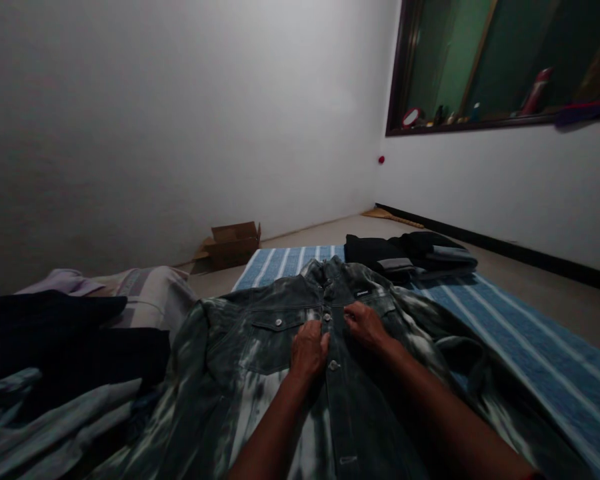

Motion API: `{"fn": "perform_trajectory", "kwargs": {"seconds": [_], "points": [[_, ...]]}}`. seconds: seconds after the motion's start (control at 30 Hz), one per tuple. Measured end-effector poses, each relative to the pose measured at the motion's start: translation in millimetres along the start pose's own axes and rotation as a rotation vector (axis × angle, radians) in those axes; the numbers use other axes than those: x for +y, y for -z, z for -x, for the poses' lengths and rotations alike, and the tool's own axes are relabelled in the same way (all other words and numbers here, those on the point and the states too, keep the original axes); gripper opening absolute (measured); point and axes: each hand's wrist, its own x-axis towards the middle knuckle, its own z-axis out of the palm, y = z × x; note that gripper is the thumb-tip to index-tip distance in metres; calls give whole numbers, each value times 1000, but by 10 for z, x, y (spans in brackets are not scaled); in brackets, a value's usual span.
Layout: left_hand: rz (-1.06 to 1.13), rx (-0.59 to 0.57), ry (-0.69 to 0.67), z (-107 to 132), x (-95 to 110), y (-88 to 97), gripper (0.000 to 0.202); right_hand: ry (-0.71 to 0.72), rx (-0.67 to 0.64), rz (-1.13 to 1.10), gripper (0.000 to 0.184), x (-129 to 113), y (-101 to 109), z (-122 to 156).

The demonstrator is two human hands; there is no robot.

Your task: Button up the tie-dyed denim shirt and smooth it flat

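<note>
A dark, bleach-streaked denim jacket [260,373] lies spread out, front up, on a blue striped mat [530,347]. My left hand [307,350] is closed, pinching the jacket's front placket beside a metal button [334,365]. Just across the button strip, my right hand [365,325] pinches the opposite edge of the placket, fingers curled. The two hands sit a few centimetres apart at chest height of the jacket. Both forearms reach in from the bottom of the view.
A pile of loose clothes [55,360] lies at the left. Folded dark garments [410,257] are stacked at the mat's far end. An open cardboard box [233,243] stands by the white wall. A window ledge [480,120] with small items is up at the right.
</note>
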Motion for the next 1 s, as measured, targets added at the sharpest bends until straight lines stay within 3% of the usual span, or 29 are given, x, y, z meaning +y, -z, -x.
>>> {"fn": "perform_trajectory", "kwargs": {"seconds": [0.3, 0.4, 0.6, 1.0], "points": [[-56, 23, -66, 120, 152, -44, 45, -194, 107, 260, 18, 261, 692, 385], [-96, -36, -110, 171, 276, -65, 47, -272, 121, 342, 19, 399, 812, 515], [-103, -209, -89, 234, 361, -193, 60, -455, 119, 428, 30, 679, 754, 770], [-90, -234, -108, 246, 324, -242, 66, -544, -3, 359, 44, 872, 631, 874]]}}
